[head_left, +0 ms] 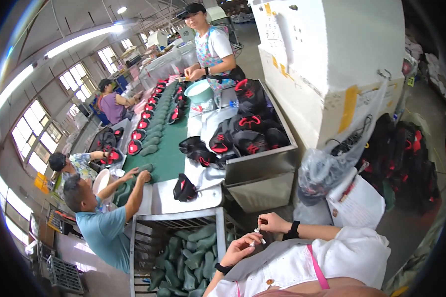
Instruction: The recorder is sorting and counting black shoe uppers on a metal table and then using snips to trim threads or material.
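Note:
My left hand [238, 249] and my right hand [273, 223] are close together in front of my body, at the lower middle. Both have their fingers bent in a pinch. Small white bits [257, 230] show at the fingertips, too small to tell whether they are tape, wrappings on the fingers or a held piece. Each wrist wears a black band. Just left of my hands stands a metal-barred cart [178, 218] with many dark green shoe lasts [191, 265] in it.
A metal bin [262, 180] of black-and-red shoes [250, 136] stands ahead. Beyond it runs a green conveyor [171, 161] with rows of lasts and shoes. A person in blue [104, 230] handles lasts; other people work farther along. A white cabinet [302, 94] and hanging plastic bag [327, 171] are at right.

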The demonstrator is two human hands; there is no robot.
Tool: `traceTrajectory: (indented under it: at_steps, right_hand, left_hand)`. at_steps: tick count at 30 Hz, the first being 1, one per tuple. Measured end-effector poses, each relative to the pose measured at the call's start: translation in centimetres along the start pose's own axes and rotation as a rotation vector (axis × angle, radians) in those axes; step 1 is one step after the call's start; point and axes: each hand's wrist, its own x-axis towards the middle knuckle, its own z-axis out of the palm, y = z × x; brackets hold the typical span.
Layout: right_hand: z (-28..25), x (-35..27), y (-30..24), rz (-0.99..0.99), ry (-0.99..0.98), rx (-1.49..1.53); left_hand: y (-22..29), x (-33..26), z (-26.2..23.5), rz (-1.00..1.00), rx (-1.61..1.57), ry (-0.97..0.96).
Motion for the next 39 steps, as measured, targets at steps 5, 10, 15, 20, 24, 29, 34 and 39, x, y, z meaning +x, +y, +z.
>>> traceTrajectory:
  at_steps: [5, 10, 15, 20, 24, 29, 34, 39]
  right_hand:
    - [-2.4, 4.9, -0.8, -0.143, 0.057, -0.032]
    - [-3.4, 8.2, 1.7, -0.204, 0.114, -0.107]
    - [-6.0, 9.9, 2.9, 0.001, 0.069, 0.255]
    - [-11.2, 9.8, 2.0, -0.071, 0.27, 0.016]
    - [-14.4, 9.6, 3.1, -0.093, 0.541, -0.108]
    - [-19.1, 8.9, 3.0, -0.078, 0.739, -0.201]
    - [-21.2, 11.9, 2.3, -0.029, 0.732, -0.07]
    - [-22.2, 14.4, 1.7, -0.036, 0.746, -0.234]
  left_hand:
    - [1.3, 3.1, -3.3, -0.077, -0.008, 0.057]
    - [3.3, 7.5, -3.8, -0.157, 0.208, 0.02]
    - [3.3, 10.1, -7.8, -0.069, 0.413, 0.11]
    - [8.4, 14.1, -10.5, 0.085, 0.584, 0.255]
    - [15.1, 19.2, -12.3, 0.529, 0.71, 0.235]
    - [23.7, 25.2, -10.5, 1.087, 0.443, -0.139]
    - [27.4, 21.6, -10.4, 1.165, 0.025, -0.145]
    - [27.8, 24.0, -13.8, 1.201, -0.083, -0.25]
